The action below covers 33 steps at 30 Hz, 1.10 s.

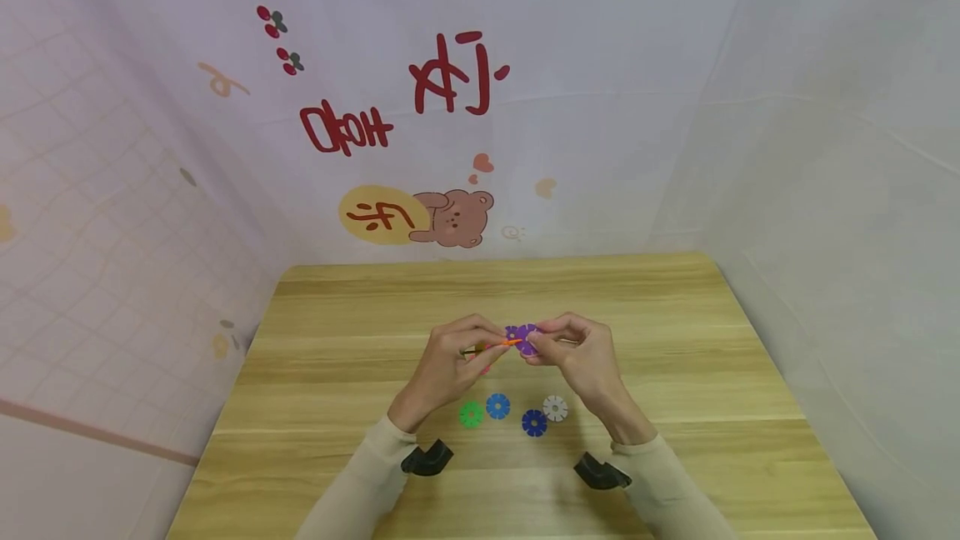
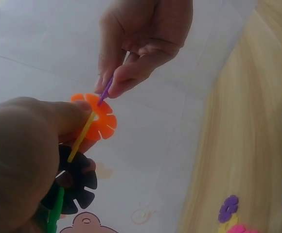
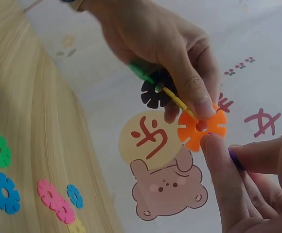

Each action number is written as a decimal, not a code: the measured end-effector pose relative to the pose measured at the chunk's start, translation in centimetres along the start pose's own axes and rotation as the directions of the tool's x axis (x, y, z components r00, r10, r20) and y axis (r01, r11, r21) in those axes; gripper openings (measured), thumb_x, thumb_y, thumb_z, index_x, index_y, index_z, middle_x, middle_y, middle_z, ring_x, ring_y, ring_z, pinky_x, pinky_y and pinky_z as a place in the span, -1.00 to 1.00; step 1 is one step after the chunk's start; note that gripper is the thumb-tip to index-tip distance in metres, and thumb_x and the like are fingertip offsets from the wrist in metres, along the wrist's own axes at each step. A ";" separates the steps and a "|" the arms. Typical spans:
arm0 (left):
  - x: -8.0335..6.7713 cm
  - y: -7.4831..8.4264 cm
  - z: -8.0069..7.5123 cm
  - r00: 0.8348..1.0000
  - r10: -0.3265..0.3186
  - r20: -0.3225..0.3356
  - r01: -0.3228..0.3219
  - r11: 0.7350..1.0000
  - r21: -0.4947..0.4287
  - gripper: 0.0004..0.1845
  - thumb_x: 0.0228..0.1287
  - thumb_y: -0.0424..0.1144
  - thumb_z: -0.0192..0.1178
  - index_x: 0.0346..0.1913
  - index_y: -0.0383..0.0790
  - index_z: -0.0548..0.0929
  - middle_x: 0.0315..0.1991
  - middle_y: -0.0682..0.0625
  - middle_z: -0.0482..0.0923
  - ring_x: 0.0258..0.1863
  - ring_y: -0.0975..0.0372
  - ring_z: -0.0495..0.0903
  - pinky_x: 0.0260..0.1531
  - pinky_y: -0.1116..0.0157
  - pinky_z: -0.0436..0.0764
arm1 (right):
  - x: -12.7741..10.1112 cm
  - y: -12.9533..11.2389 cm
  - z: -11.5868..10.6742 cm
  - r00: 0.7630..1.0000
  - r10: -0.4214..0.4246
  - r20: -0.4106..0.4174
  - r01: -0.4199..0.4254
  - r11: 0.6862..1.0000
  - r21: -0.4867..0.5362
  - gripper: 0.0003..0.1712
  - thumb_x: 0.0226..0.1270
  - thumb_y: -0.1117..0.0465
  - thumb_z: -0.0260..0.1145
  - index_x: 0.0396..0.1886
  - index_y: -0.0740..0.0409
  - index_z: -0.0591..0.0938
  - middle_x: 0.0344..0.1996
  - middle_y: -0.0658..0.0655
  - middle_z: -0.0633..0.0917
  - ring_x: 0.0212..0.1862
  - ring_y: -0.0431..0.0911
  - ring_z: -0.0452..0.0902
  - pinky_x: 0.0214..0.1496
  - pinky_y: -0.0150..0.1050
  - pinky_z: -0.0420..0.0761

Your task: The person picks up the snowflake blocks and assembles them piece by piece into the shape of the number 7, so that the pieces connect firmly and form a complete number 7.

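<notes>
My left hand point(image 1: 450, 361) grips a chain of slotted plastic discs above the table. In the left wrist view the chain runs from a green disc point(image 2: 56, 211) through a black disc point(image 2: 78, 189) and a yellow disc point(image 2: 81, 138) to an orange disc point(image 2: 108, 128). The left thumb presses on the orange disc's face. My right hand point(image 1: 588, 357) pinches a purple disc point(image 1: 527, 340) between thumb and fingers. Seen edge-on in the left wrist view, the purple disc meets the orange disc's rim; in the right wrist view fingers cover most of it.
Nearer me on the wooden table point(image 1: 337, 407) lie a green disc point(image 1: 471, 414), a light blue disc point(image 1: 498, 406), a dark blue disc point(image 1: 534, 422) and a white disc point(image 1: 555, 408). Pink discs point(image 3: 56, 199) lie near another yellow disc point(image 3: 76, 226). Printed cloth point(image 1: 600, 148) hangs behind.
</notes>
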State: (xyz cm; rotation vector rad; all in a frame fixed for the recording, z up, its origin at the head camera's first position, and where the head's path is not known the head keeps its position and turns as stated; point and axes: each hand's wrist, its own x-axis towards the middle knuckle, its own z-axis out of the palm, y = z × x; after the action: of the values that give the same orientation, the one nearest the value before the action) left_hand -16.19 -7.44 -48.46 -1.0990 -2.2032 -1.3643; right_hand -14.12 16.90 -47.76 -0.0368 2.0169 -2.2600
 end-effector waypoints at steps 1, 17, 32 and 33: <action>0.0 0.0 0.0 1.000 -0.001 -0.004 0.001 1.000 -0.006 -0.96 0.42 -0.47 0.53 -0.14 -0.33 0.92 -0.11 -0.09 0.89 -0.16 0.14 0.89 -0.15 0.38 0.86 | 0.0 0.0 -0.1 1.000 0.009 0.004 -0.009 1.000 0.014 -0.69 0.51 0.44 0.51 0.10 0.56 0.68 -0.18 0.13 0.91 -0.25 -0.01 0.95 -0.04 -0.07 0.94; -0.3 -0.3 0.5 0.999 -0.001 -0.037 -0.001 0.998 -0.065 -0.94 0.42 -0.50 0.51 -0.13 -0.35 0.92 -0.14 -0.12 0.88 -0.22 0.13 0.88 -0.16 0.32 0.89 | 0.0 0.0 -0.2 0.999 0.034 0.014 -0.034 0.999 0.030 -0.65 0.51 0.42 0.53 0.12 0.58 0.66 -0.23 0.12 0.91 -0.25 0.01 0.95 -0.04 -0.07 0.94; -0.3 -0.7 0.7 0.995 -0.034 -0.090 0.032 0.999 -0.017 -0.92 0.39 -0.49 0.55 -0.15 -0.28 0.93 -0.15 -0.09 0.88 -0.17 0.10 0.88 -0.18 0.30 0.88 | 0.7 0.7 -0.1 1.000 0.010 0.015 -0.010 1.000 0.016 -0.63 0.56 0.36 0.52 0.20 0.51 0.69 -0.11 0.17 0.93 -0.20 -0.03 0.96 0.04 -0.06 0.93; -0.2 -0.7 0.7 0.995 -0.042 -0.094 0.043 0.999 0.003 -0.92 0.39 -0.47 0.55 -0.14 -0.28 0.93 -0.14 -0.09 0.88 -0.16 0.10 0.88 -0.19 0.28 0.88 | 0.9 0.8 -0.1 1.000 -0.007 0.018 0.007 1.000 -0.003 -0.61 0.58 0.33 0.51 0.24 0.49 0.69 -0.08 0.21 0.92 -0.19 -0.03 0.96 0.06 -0.04 0.93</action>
State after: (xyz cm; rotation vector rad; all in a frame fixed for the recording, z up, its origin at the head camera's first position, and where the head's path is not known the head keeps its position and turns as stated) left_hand -16.51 -7.09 -49.37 -0.9712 -2.1726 -1.3982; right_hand -14.95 16.83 -48.61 -0.0643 2.0143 -2.2523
